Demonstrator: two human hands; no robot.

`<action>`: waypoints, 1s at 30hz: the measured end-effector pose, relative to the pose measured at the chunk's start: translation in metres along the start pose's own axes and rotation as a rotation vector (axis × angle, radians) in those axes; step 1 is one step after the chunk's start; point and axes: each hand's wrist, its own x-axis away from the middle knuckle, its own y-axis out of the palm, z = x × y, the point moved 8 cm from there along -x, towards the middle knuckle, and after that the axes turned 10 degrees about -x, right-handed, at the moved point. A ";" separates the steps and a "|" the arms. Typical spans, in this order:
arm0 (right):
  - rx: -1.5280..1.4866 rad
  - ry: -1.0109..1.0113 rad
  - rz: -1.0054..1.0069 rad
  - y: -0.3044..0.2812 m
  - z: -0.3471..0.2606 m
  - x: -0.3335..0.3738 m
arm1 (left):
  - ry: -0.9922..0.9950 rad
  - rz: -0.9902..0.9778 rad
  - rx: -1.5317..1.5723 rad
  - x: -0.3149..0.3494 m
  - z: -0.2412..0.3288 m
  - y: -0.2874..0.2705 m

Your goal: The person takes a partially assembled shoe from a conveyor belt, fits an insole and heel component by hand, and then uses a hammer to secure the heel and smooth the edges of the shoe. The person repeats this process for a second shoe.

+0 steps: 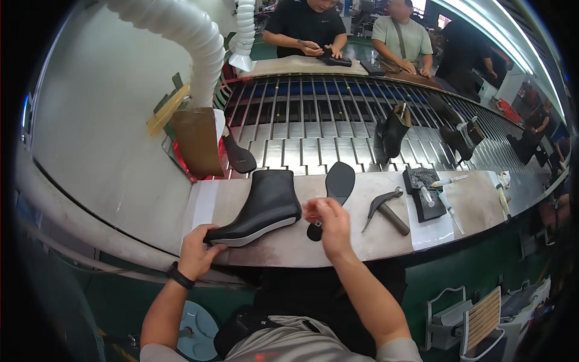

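A black ankle boot (268, 196) with a pale grey band along its sole edge lies tilted on the bench, toe toward the left. My left hand (198, 248) grips its toe, thumb below and fingers above. Close to the heel, my right hand (330, 226) hovers with bent fingers, apart from the boot. Motion blurs those fingertips, so whether they pinch anything is unclear. Under and behind that hand lies a loose black shoe sole (341, 181), its middle partly covered. A hammer (389, 214) with a curved metal head rests to the right of the sole.
A dark block (425, 193) with brush-like tools (449, 211) sits on white paper at right. Beyond the bench runs a slatted metal conveyor (301, 145) carrying boots (395, 133). A brown board (196, 145) and white hose (175, 30) stand left. Two people work across the conveyor.
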 end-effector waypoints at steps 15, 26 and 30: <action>0.656 -0.285 0.180 -0.027 -0.017 0.033 | 0.265 0.107 0.857 -0.090 0.114 -0.033; 0.933 -0.477 0.014 -0.025 -0.046 0.076 | -0.038 0.083 1.264 -0.155 0.104 -0.020; 0.464 -0.300 0.173 -0.061 -0.053 0.175 | -0.020 0.047 1.334 -0.150 0.096 -0.016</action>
